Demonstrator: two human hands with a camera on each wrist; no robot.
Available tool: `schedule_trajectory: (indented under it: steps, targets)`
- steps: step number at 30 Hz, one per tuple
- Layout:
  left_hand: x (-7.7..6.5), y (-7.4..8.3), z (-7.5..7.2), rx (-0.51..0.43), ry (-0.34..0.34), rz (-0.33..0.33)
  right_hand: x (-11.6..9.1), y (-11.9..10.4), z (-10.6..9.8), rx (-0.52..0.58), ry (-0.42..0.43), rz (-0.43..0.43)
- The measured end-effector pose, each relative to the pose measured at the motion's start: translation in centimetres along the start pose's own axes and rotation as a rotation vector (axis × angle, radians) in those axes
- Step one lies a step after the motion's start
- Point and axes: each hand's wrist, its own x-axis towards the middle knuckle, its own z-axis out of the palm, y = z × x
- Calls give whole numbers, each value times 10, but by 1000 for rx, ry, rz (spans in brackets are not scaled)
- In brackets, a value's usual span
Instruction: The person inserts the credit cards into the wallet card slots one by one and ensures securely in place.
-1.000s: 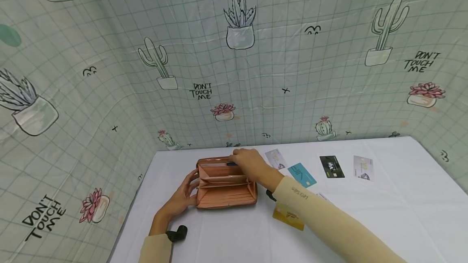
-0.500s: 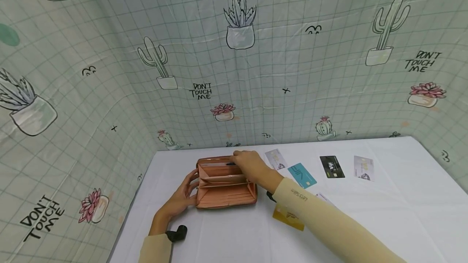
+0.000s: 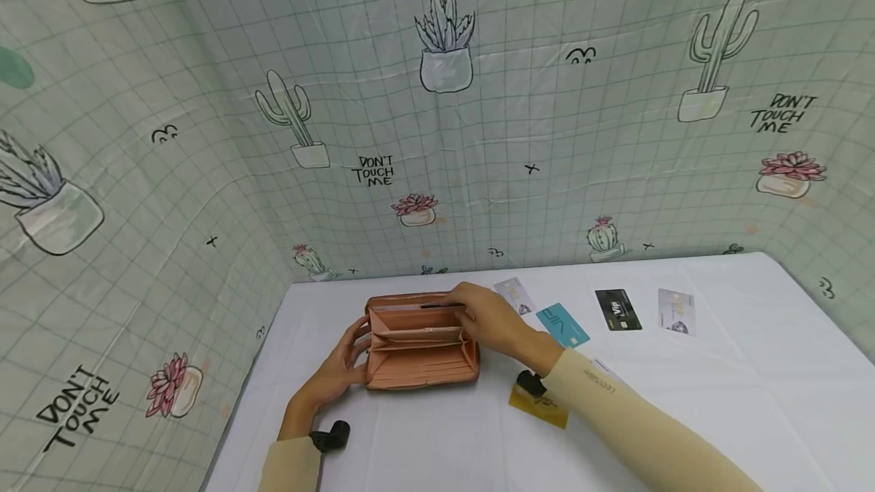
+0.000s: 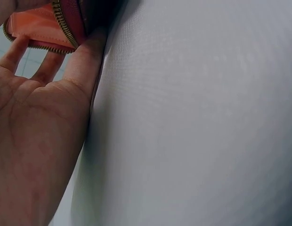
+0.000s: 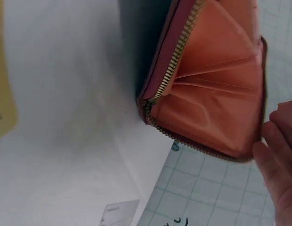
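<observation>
An orange zip-around wallet (image 3: 422,374) lies spread on the white table, with its inner compartments showing. At its left side my left hand (image 3: 335,375) grips the edge; in the left wrist view the left hand (image 4: 37,113) has its thumb along the wallet's underside and other fingers by the brass zip. My right hand (image 3: 495,321) holds the far right rim. In the right wrist view its fingers (image 5: 273,174) meet the wallet's corner (image 5: 221,127); the thumb is hidden there. A thin dark card edge (image 3: 437,305) shows in the rear compartment.
Right of the wallet lie a silver card (image 3: 514,294), a blue card (image 3: 563,325), a black VIP card (image 3: 618,310) and another silver card (image 3: 677,311). A gold card (image 3: 538,406) lies partly under the right wrist. A patterned cloth wall (image 3: 478,135) stands behind the table.
My right hand has shifted right along the wallet's far rim, uncovering more of the dark card edge. My left hand and the wallet have stayed put.
</observation>
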Motion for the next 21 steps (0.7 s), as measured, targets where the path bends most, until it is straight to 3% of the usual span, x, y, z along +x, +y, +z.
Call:
schedule_trajectory:
  steps: [3, 7, 12, 21]
  targets:
    - [1, 0, 1, 4, 3, -8, -16, 3, -8, 56, 74, 20]
    - [1, 2, 1, 19, 13, -29, -40, 8, -18, 104, 105, 71]
    - [0, 3, 1, 54, 24, -28, -69, 12, -28, 135, 56, 172]
    - [0, 1, 2, 2, 14, -3, -113, 7, -43, 152, -57, 338]
